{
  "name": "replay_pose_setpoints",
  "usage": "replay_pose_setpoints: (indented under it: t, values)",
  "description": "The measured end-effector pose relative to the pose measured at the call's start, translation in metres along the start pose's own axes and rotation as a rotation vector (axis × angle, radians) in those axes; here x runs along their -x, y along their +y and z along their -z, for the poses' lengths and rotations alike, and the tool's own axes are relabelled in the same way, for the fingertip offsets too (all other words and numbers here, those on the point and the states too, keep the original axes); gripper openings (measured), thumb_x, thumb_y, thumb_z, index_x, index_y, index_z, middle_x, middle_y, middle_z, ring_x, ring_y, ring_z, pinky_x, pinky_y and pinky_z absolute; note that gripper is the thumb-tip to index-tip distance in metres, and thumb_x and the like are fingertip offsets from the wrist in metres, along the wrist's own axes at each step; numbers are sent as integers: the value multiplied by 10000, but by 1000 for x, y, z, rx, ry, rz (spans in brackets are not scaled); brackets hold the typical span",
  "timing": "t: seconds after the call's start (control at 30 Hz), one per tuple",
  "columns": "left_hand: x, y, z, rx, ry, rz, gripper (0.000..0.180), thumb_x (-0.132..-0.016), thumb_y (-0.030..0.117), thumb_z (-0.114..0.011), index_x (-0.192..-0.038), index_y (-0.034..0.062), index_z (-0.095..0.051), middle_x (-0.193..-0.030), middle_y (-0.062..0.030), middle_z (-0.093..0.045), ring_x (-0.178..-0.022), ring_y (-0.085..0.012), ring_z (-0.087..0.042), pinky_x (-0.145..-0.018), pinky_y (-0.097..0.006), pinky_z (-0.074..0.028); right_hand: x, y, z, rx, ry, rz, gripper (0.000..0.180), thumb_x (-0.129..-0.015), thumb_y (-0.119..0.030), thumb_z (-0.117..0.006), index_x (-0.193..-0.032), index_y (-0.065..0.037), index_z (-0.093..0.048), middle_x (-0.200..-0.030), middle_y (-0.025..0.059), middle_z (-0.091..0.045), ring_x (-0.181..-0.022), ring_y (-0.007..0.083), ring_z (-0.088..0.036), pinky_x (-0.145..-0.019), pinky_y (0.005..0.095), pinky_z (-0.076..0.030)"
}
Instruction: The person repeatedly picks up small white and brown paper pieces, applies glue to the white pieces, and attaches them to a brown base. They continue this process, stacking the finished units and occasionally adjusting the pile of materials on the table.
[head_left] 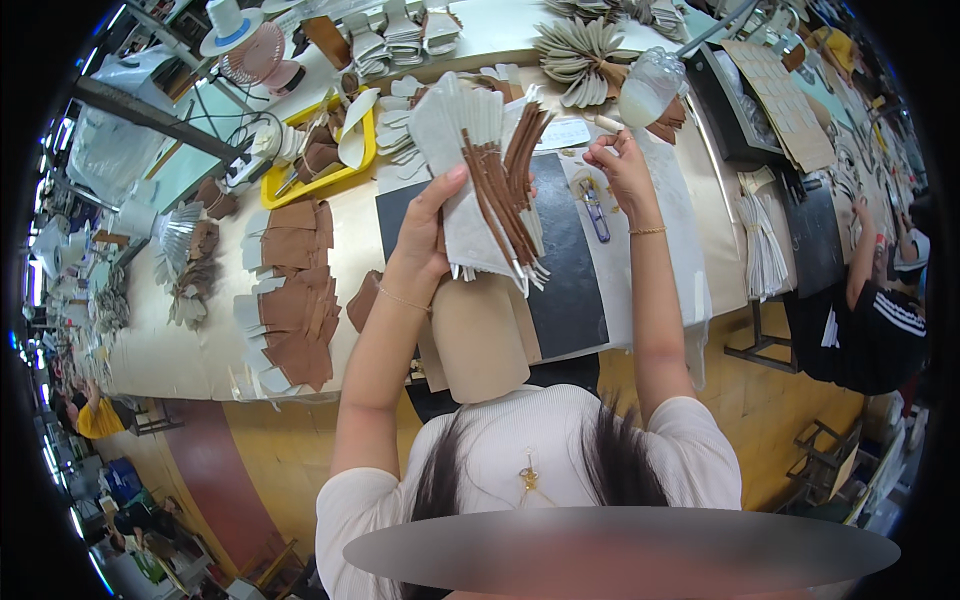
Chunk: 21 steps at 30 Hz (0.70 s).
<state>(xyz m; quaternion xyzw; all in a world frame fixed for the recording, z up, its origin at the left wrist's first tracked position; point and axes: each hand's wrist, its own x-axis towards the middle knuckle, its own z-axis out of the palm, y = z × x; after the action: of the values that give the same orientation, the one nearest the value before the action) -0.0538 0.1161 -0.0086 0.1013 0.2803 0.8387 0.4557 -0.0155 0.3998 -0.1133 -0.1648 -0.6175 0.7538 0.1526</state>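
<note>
My left hand (428, 222) is closed round a fanned stack of leather pieces (490, 180), white on their faces with brown strips along the edges. The stack is raised over a black mat (568, 290). To the right, my right hand (624, 178) is lifted with thumb and fingers pinched together. A short cream-coloured stick (607, 124) shows at its fingertips; whether the fingers hold it I cannot make out. Beyond that hand is a clear plastic bottle (650, 85) with whitish contents. Below its wrist, a small purple-handled tool (594, 212) lies on pale sheeting.
Brown leather pieces (298, 285) lie in overlapping rows at left. Behind them stands a yellow tray (318, 178) with tools and tape. A fanned bundle (580, 60) and a black box (735, 110) are at the back right. A co-worker (865, 325) sits at the right.
</note>
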Motion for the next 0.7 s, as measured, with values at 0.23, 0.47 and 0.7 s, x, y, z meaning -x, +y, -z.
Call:
replay_pose_setpoints:
  t: [0.23, 0.47, 0.7]
  values:
    - [5, -3, 3, -33, 54, -6, 586, -860, 295, -595, -1281, -74, -421, -1175, -262, -569, -1058, -328, -609, -935, -443, -499, -6, 0, -2, 410, 161, 128, 245, -833, -122, -671, -1020, -23, -547, -910, 86, -615, -784, 200, -631, -688, 321, -506]
    - [5, -4, 5, -37, 44, -31, 582, -862, 304, -592, -1278, -70, -428, -1163, -256, -578, -1040, -313, -620, -918, -424, -515, -5, 24, 6, 1148, 52, 214, 313, -769, -139, -706, -1029, -20, -577, -810, 129, -660, -725, 280, -644, -674, 373, -494]
    - [7, -6, 9, -57, 70, -27, 510, -868, 273, -616, -1234, -58, -490, -1131, -203, -607, -990, -261, -641, -884, -391, -535, -21, 16, 0, 828, 70, 115, 316, -810, -119, -674, -1091, -23, -566, -778, 125, -656, -745, 225, -652, -694, 346, -490]
